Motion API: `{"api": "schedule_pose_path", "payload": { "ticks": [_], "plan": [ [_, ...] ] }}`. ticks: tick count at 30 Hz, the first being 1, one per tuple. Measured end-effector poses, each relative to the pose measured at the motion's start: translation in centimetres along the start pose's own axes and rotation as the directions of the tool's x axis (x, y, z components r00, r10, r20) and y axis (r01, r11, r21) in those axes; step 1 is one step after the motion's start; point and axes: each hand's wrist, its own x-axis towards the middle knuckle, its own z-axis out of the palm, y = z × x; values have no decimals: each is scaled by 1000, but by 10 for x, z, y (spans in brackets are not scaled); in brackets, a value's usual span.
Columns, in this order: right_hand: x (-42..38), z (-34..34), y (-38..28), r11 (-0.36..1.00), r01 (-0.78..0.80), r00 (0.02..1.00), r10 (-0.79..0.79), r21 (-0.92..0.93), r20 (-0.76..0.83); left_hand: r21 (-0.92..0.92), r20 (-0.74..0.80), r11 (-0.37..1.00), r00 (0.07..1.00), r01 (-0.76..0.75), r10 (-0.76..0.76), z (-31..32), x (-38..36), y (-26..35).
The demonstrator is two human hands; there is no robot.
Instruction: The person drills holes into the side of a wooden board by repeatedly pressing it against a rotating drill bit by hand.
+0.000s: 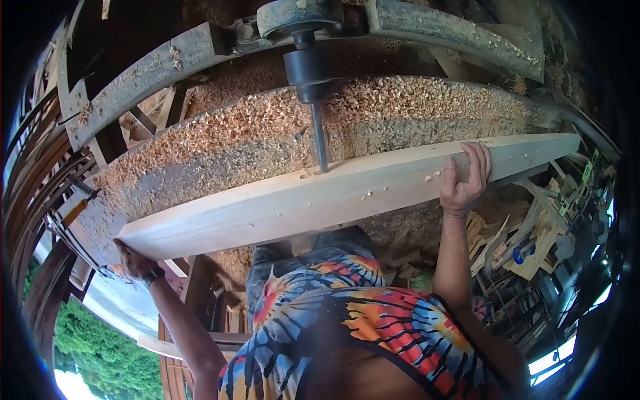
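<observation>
Head view: you're looking down over your tie-dye shirt (373, 327) at a long pale wooden board (333, 193) running from lower left to upper right across the middle of the frame.
Left hand: your left hand (133, 261) is at the board's lower-left end, tucked under the edge, fingers curled onto it, so it's gripping the board.
Right hand: your right hand (467, 180) is right of centre, fingers wrapped over the far edge, thumb on the near side, also holding the board.
Drill bit: the drill bit (320, 140) comes straight down from the dark chuck (308, 70) at top centre, tip sitting in a hole in the board's top face, a few chips beside it.
Table: the machine table (220, 143) behind the board is buried in wood shavings.
Right side: offcuts (533, 233) piled at the right edge, low down.
</observation>
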Motion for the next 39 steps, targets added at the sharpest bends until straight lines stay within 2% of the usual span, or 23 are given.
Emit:
{"api": "schedule_pose_path", "payload": {
  "ticks": [3,4,5,6,9,10,11,13,14,16,18,21,23,25,26,28,29,31,34,35,38,39],
  "plan": [
    [1,2,-2,1000,-5,1000,5,18,0,83,27,978,981,-192,191,-9,20,-29],
    [2,1,-3,1000,-7,1000,7,15,4,-109,19,994,999,-31,33,-5,15,-11],
    [3,1,-3,1000,-7,1000,7,11,7,-297,41,945,991,133,-127,0,10,8],
    [4,1,-4,1000,-5,1000,4,10,5,-469,92,836,957,286,-275,7,2,32],
    [6,3,-6,1000,0,1000,0,8,-2,-438,28,860,960,264,-280,23,-17,72],
    [8,4,-6,1000,1,1000,-1,3,-4,-223,5,961,987,160,-163,19,-12,62],
    [8,4,-6,1000,0,1000,0,-2,-8,3,10,999,999,40,-40,11,-2,44],
    [10,5,-7,1000,2,1000,-2,0,-15,171,43,978,993,-118,112,1,22,2],
    [11,6,-7,1000,2,1000,-2,0,-20,116,42,982,989,-148,144,-1,36,-22],
    [11,6,-5,1000,12,1000,-11,9,-28,-111,31,986,992,-122,126,4,40,-22],
    [11,7,-5,1000,11,999,-10,11,-32,-433,45,901,999,1,21,6,39,-20],
    [12,8,-5,1000,1,1000,-1,7,-31,-590,96,792,987,160,-127,9,37,-9],
    [15,8,-6,1000,1,1000,-1,7,-27,-355,63,922,988,156,-143,20,19,39],
    [19,10,-8,1000,-9,1000,9,-8,-29,-253,23,960,993,117,-115,29,16,53],
    [20,10,-9,1000,-14,999,14,-16,-28,-276,1,958,996,83,-86,31,20,49],
    [23,10,-10,1000,-8,1000,7,-8,-27,-197,-19,980,999,-37,34,29,36,32],
    [24,10,-9,1000,-3,1000,3,-5,-25,-93,-5,988,992,-124,124,20,49,16],
    [25,11,-10,1000,-6,1000,6,-5,-29,-67,3,982,984,-179,180,21,55,12],
    [29,13,-10,1000,-8,999,8,3,-33,-203,-17,976,997,-78,77,28,65,26],
    [30,13,-11,1000,-8,999,8,7,-35,-187,-15,981,999,-44,42,30,68,35],
    [34,15,-12,1000,-16,999,16,4,-37,-246,98,969,994,-30,56,31,83,31],
    [35,15,-11,1000,-13,999,13,6,-38,-55,57,983,983,-173,176,38,83,46]
  ]
}}
